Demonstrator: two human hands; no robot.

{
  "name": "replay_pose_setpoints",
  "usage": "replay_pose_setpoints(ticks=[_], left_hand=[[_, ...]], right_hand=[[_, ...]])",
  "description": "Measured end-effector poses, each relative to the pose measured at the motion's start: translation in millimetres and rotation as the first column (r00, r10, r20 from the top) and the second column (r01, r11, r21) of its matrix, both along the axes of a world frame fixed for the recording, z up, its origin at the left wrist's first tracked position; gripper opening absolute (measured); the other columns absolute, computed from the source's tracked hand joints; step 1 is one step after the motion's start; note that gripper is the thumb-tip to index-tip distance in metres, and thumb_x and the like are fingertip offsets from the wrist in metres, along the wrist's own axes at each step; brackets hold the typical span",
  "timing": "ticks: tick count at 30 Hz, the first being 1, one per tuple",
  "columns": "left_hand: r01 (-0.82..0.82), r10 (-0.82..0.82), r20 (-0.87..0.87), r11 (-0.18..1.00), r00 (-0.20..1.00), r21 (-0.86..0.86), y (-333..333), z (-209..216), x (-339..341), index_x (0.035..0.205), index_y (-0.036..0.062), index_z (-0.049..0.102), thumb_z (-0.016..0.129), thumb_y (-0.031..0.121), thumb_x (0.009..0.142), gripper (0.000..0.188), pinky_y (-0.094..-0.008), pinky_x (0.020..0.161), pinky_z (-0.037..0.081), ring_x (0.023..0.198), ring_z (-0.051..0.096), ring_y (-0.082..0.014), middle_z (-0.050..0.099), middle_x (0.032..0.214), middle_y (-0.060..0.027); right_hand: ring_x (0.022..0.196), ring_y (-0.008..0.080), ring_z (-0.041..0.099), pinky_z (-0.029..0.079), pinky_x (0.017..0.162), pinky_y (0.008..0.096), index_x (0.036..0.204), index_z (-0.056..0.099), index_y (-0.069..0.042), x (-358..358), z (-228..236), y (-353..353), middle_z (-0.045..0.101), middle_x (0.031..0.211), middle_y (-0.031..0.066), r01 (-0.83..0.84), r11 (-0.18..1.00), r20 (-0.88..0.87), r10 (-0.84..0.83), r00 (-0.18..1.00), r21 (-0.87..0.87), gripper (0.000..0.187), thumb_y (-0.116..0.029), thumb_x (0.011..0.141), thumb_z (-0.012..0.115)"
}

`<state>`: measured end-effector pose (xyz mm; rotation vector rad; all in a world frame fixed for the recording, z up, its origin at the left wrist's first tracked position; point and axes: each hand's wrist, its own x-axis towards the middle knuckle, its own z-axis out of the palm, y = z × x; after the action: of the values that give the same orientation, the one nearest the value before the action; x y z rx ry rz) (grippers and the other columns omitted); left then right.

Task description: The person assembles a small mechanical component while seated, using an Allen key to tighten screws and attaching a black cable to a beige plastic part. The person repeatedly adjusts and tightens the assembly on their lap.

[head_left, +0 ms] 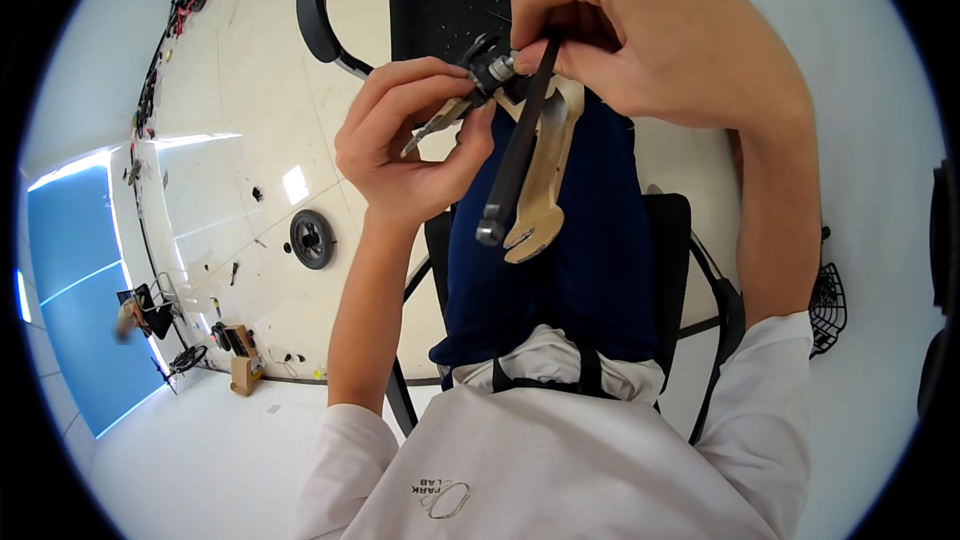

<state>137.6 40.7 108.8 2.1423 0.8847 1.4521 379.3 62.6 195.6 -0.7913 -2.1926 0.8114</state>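
Observation:
My left hand (410, 135) is closed round a small black-and-silver mechanical part (484, 75) that has a flat metal plate sticking out; its exact kind I cannot tell. At the far end of this part, my right hand (640, 45) pinches a silver bolt-like fitting (503, 67) between thumb and fingertips. A black bar with a rounded metal tip (518, 145), much like a ball-end hex key, runs from the right fingers down toward me. Beneath it lies a cream-coloured metal arm (545, 185) with a slotted end, above my lap. Its upper end is partly hidden by the right hand.
A black chair seat (440, 0) with small debris faces me, its armrest (316, 10) at left. On the tiled floor to the left lie a small black wheel (312, 239), scattered tools and parts, and cardboard boxes (246, 375). A black wire basket (828, 310) is at right.

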Motion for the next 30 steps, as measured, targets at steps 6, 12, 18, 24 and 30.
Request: replay_pose_setpoints(ticks=[6,12,18,24,30], left_hand=[[-0.009,0.010,0.040,1.000,0.999,-0.024,-1.6,-3.0,1.4,0.096,-0.0036,0.073,0.080,-0.008,0.070,0.028,-0.0252,0.076,0.060,0.088,0.072,-0.0168,0.070,0.103,-0.0127],[-0.019,0.028,0.110,0.996,0.994,-0.085,-5.1,-6.9,4.6,0.098,-0.0034,0.074,0.079,-0.011,0.072,0.027,-0.0262,0.079,0.060,0.089,0.072,-0.0181,0.070,0.104,-0.0131],[-0.109,0.108,-0.028,0.993,0.994,-0.036,-6.0,1.3,7.8,0.099,-0.0022,0.075,0.080,-0.008,0.074,0.026,-0.0256,0.074,0.060,0.087,0.072,-0.0171,0.071,0.102,-0.0122],[-0.103,0.113,-0.118,0.991,0.987,0.088,-5.4,12.5,16.5,0.094,0.0003,0.075,0.080,-0.009,0.072,0.025,-0.0251,0.068,0.059,0.079,0.072,-0.0169,0.072,0.096,-0.0097],[-0.154,0.171,-0.140,0.980,0.975,0.123,-9.5,15.1,27.3,0.092,0.0006,0.074,0.081,-0.007,0.070,0.025,-0.0249,0.066,0.058,0.077,0.072,-0.0187,0.072,0.094,-0.0096]], right_hand=[[0.062,0.0359,0.062,0.050,0.059,0.0351,0.078,0.067,0.009,2.4,1.3,2.3,0.063,0.068,0.0221,-0.034,0.999,0.033,0.033,0.999,0.029,0.013,-0.001,0.069,0.064],[0.058,0.0328,0.060,0.048,0.057,0.0336,0.079,0.067,0.010,5.6,9.5,2.2,0.063,0.067,0.0220,-0.053,0.997,0.079,0.056,0.995,-0.049,0.013,-0.001,0.072,0.065],[0.055,0.0207,0.058,0.045,0.055,0.0294,0.081,0.068,0.009,7.8,4.3,4.7,0.063,0.064,0.0161,-0.064,0.979,-0.010,0.063,0.998,-0.194,0.008,0.001,0.078,0.068],[0.053,0.0083,0.053,0.039,0.050,0.0242,0.080,0.069,0.006,15.2,-6.4,15.6,0.063,0.062,0.0055,-0.146,0.867,-0.090,0.117,0.989,-0.476,0.012,-0.003,0.088,0.071],[0.050,0.0072,0.054,0.038,0.047,0.0226,0.080,0.069,0.004,22.9,-15.7,19.5,0.062,0.060,0.0034,-0.167,0.701,-0.169,0.067,0.983,-0.693,0.016,-0.008,0.091,0.072]])
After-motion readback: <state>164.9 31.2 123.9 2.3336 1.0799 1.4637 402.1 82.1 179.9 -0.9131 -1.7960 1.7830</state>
